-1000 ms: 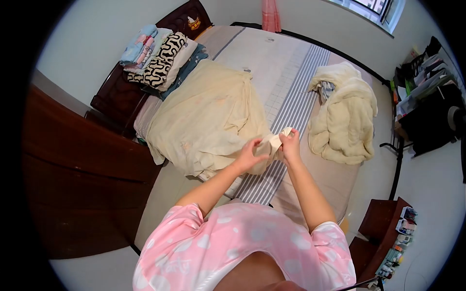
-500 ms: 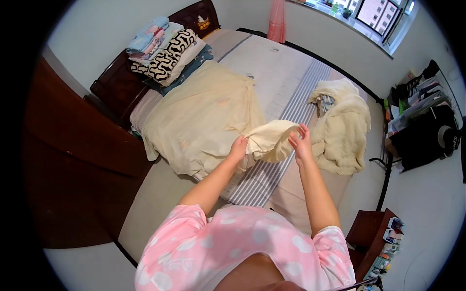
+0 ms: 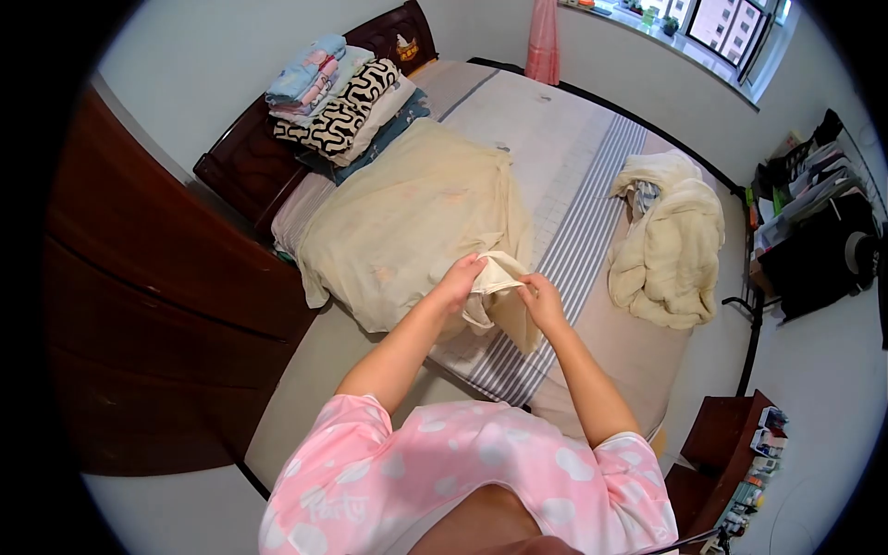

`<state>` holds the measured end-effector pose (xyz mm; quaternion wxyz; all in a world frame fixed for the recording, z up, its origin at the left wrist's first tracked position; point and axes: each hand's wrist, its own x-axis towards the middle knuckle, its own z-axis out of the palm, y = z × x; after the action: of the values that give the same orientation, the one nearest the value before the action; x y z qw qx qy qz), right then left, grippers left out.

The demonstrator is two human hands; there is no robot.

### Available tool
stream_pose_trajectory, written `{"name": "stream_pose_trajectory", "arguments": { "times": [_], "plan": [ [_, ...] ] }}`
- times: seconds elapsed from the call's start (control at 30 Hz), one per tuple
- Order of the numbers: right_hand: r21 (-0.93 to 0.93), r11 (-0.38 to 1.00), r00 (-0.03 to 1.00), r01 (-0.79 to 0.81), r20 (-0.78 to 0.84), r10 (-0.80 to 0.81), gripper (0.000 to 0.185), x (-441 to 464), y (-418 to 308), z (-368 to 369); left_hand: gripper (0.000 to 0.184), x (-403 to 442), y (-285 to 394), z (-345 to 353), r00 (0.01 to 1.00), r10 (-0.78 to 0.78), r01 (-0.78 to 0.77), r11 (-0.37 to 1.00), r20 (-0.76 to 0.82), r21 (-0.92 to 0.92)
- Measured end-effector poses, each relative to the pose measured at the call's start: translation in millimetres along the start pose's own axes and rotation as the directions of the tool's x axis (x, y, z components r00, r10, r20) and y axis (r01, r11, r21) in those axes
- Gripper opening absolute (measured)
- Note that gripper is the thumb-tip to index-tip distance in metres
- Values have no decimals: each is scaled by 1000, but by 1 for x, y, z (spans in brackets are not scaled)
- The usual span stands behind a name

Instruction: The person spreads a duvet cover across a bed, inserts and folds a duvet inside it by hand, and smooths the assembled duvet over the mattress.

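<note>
Take the bed as your landmark. Its striped band lies open between the spread cream cover and the bunched fleece blanket, giving you a low passage. The folded stack blocks its headboard end; the clothes rack stands beyond the blanket side.

We see pale walls, a bed with a dark wooden headboard, a pink curtain, and daylight at the window.

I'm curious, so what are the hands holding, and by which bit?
The left hand and right hand hold the cream cloth by its near edge.
</note>
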<state>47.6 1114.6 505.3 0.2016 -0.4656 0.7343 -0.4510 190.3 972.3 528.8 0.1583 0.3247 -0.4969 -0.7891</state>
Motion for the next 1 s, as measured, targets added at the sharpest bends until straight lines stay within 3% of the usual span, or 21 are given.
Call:
{"name": "stream_pose_trajectory", "arguments": {
  "times": [0.07,0.1,0.17,0.27,0.33,0.4,0.5,0.6,0.73,0.83,1.0],
  "plan": [
    [25,1000,996,-5,-86,7,16,-4,-5,6,34,-6,-1,-14,999,49,-47,992,-16,113],
    [59,997,994,-48,-100,54,15,-6,-8,6,39,-15,2,-18,992,123,-109,935,-21,337],
    [112,990,983,-85,-152,102,14,-13,-23,7,53,-36,5,-20,965,262,-200,670,25,715],
    [135,987,973,-93,-198,119,13,-26,-33,11,68,-49,-12,-16,896,404,-322,305,184,896],
    [141,983,978,-115,-156,136,14,-35,-37,9,62,-54,-20,-14,731,661,-361,165,168,918],
    [140,975,978,-173,-93,187,14,-46,-46,3,56,-56,-26,-12,490,857,-351,23,162,936],
    [170,966,980,-193,-20,199,14,-64,-58,-2,40,-61,-35,-9,427,844,-577,-21,324,817],
    [179,965,978,-194,-36,203,13,-73,-61,-1,30,-63,-58,1,596,667,-723,206,446,659],
    [201,969,986,-147,-48,160,13,-80,-65,0,25,-69,-78,6,702,654,-656,441,281,613],
    [231,963,989,-140,-13,147,13,-84,-72,1,23,-75,-77,10,676,689,-663,416,261,622],
    [198,963,983,-183,70,173,14,-86,-93,-2,23,-65,-86,-1,796,578,-503,468,178,726]
  ]
}}
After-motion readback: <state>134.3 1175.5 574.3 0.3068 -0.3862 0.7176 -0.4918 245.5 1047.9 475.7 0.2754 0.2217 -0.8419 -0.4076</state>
